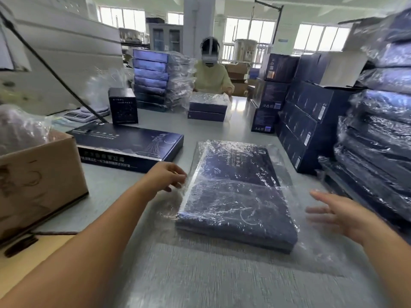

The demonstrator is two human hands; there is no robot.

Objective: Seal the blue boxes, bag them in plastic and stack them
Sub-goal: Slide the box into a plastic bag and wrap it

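Left hand (165, 175) curling loosely at bagged blue box (235, 196) – right hand (335, 213) hovering open, empty | tip: be gripping both long edges before lifting toward wrapped stack (378, 130).

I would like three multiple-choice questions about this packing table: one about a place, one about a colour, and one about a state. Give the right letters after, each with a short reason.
1. Where is the unwrapped blue box?
A. left of the bagged box
B. on top of the bagged box
C. inside the cardboard carton

2. What colour is the carton at the left edge?
A. white
B. brown
C. green

3. What is the right hand doing?
A. gripping a box
B. open, holding nothing
C. pressing the scale

Answers:
1 A, it lies flat on the table left of the bagged box.
2 B, plain brown cardboard.
3 B, its fingers are spread beside the bag.
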